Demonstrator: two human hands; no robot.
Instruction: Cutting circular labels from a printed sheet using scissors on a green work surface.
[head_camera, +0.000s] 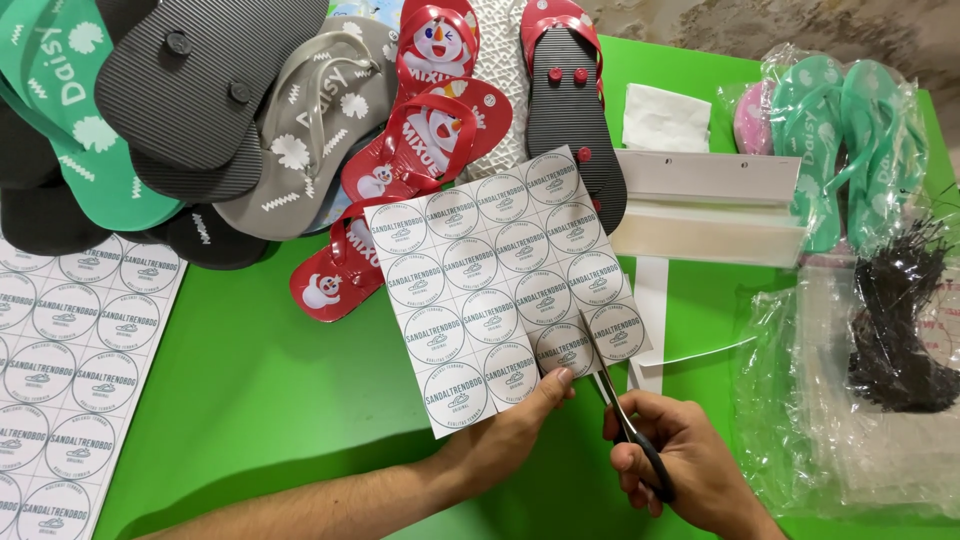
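From my seat the black handles of the scissors (640, 440) are mostly swallowed by the right hand (680, 470), whose fingers are curled through and around the loops, so I cannot tell how wide the handles stand; only the short blades show, parted around the lower edge of the sticker sheet (505, 285). The left hand (515, 425) pinches that sheet at its bottom edge, thumb on top and the other fingers hidden beneath the paper. A second sheet of round labels (70, 370) runs off the left border, and the pile of flip-flops (300, 110) is cut off along the top. On the right, bagged teal sandals (850, 130) and a bundle of black ties (895, 320) lie in clear plastic whose glare blurs the details. A white card holder (710, 205) sits just behind the sheet's right corner. The sheet is held above the green table (270, 390), tilted, its long axis running from lower left to upper right; the scissors point up and slightly left into it.
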